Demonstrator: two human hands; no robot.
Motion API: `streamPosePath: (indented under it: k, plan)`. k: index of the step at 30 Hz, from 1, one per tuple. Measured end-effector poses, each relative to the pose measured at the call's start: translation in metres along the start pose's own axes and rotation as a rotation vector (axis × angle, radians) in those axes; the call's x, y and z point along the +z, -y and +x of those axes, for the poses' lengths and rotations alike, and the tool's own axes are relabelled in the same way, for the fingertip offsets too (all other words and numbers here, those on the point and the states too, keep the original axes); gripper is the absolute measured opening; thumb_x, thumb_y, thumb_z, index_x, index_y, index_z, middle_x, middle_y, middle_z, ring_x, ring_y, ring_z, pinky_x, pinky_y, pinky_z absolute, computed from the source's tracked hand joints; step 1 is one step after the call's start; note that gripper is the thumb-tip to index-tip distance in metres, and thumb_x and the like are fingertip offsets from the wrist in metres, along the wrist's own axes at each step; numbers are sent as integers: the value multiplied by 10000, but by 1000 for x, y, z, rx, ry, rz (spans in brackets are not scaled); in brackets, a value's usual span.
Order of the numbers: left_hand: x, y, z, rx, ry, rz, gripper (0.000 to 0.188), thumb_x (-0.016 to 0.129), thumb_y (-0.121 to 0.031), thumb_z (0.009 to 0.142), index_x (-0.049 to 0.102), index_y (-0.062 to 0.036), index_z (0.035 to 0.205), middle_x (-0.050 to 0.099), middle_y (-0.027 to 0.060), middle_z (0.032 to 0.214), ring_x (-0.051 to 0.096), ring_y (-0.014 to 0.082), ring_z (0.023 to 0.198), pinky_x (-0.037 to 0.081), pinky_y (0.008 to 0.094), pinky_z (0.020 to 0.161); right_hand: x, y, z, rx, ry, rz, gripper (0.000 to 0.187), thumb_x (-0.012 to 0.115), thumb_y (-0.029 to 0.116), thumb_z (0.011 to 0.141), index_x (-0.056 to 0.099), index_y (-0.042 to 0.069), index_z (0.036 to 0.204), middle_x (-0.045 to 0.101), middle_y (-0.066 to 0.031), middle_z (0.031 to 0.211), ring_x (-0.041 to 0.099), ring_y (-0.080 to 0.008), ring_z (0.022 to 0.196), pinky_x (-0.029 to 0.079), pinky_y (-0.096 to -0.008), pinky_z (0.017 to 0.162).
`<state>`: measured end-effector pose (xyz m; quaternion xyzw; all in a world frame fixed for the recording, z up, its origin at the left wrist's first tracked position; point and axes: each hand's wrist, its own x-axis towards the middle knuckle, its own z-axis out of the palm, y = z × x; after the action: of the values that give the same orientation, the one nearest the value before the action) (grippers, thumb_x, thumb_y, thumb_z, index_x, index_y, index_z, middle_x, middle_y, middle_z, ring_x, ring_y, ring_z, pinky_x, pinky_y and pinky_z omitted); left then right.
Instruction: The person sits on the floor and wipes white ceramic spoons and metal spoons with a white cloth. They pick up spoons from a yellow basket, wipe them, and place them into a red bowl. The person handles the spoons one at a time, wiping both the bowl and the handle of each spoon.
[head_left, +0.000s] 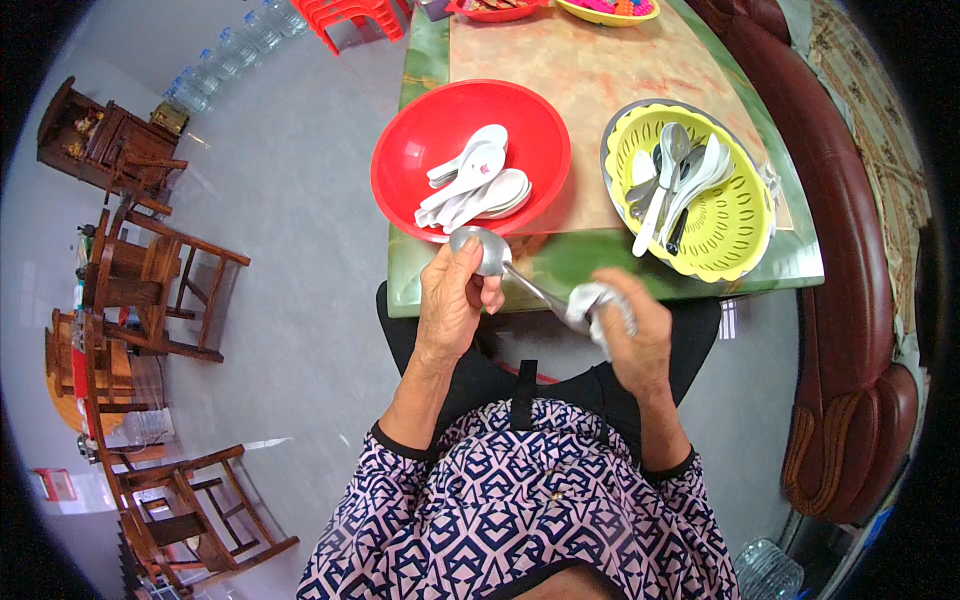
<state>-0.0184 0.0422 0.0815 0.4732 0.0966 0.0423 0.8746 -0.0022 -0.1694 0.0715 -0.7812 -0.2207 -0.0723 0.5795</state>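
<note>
My left hand [453, 297] pinches the bowl of a metal spoon [492, 252], just off the table's near edge. The spoon's handle slants down to the right, toward my right hand [637, 330]. That hand is closed on a crumpled white cloth [600, 305] wrapped about the handle's end; it is slightly blurred. Beyond my left hand, a red basin [540, 130] holds several white soup spoons [480, 185]. To the right, a yellow-green slotted basket [735, 215] holds several metal and white spoons [675, 180], some with dark handles.
The marble-look table [600, 60] has a green border. At its far end sit a red tray [495, 10] and a yellow bowl [610, 12]. A brown leather sofa [835, 250] lines the right. Wooden chairs [165, 285], red plastic stools [345, 18] and water bottles [235, 48] stand at left.
</note>
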Motion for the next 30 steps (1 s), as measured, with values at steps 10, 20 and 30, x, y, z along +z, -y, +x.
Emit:
streamPosePath:
  k: [10,20,30]
  plan:
    - [16,18,-5,48,36,21,238,507,-272,961,562,-41,951,501,1,639,430,67,520,388,220,477,49,14,32,-56,41,-72,152,576,86,836,591,11,966,606,-177,752,612,-337,660,468,-410,579]
    - [14,8,2,-6,14,24,238,476,-274,968,532,-63,875,425,-28,590,352,53,487,350,224,446,11,2,15,470,423,282,154,510,97,873,621,6,930,599,-20,665,534,-68,530,418,-218,465]
    - [18,15,4,-37,-62,-72,323,476,-271,974,573,21,1074,508,-4,747,472,83,624,408,219,573,25,4,-5,531,275,462,126,532,61,865,611,0,943,600,-3,673,530,-50,566,426,-202,503]
